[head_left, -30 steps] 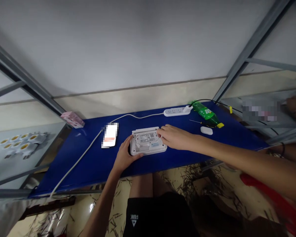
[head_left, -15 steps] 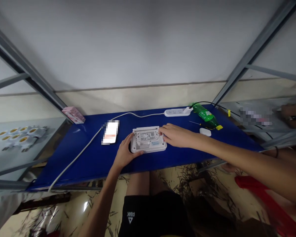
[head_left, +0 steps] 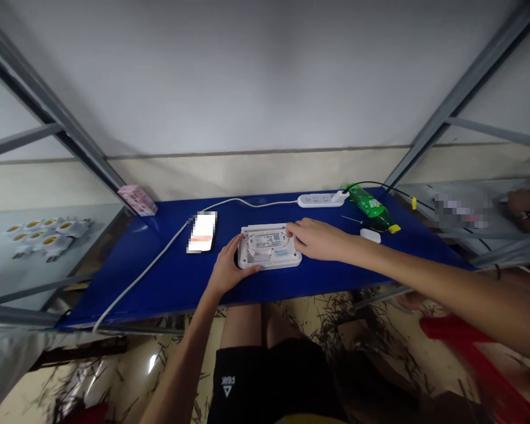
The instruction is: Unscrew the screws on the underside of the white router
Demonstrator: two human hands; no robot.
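A white router-like box (head_left: 268,247) lies upside down on the blue table (head_left: 168,282), its label and vent holes facing up. My left hand (head_left: 228,268) grips its left end, fingers curled around the edge. My right hand (head_left: 317,238) rests on its right end with fingers bent over the top corner. A phone (head_left: 202,232) with a lit screen lies just left of the box.
A white power strip (head_left: 321,199) with a long cable sits at the back, a green bottle (head_left: 371,207) lies on its side beside it, with a thin screwdriver (head_left: 351,219) and a small white case (head_left: 370,235). A pink box (head_left: 136,199) is back left. Another person's hand (head_left: 523,203) shows far right.
Both hands stay on the white box. The view has shifted slightly; the box sits a little farther back and right in the picture.
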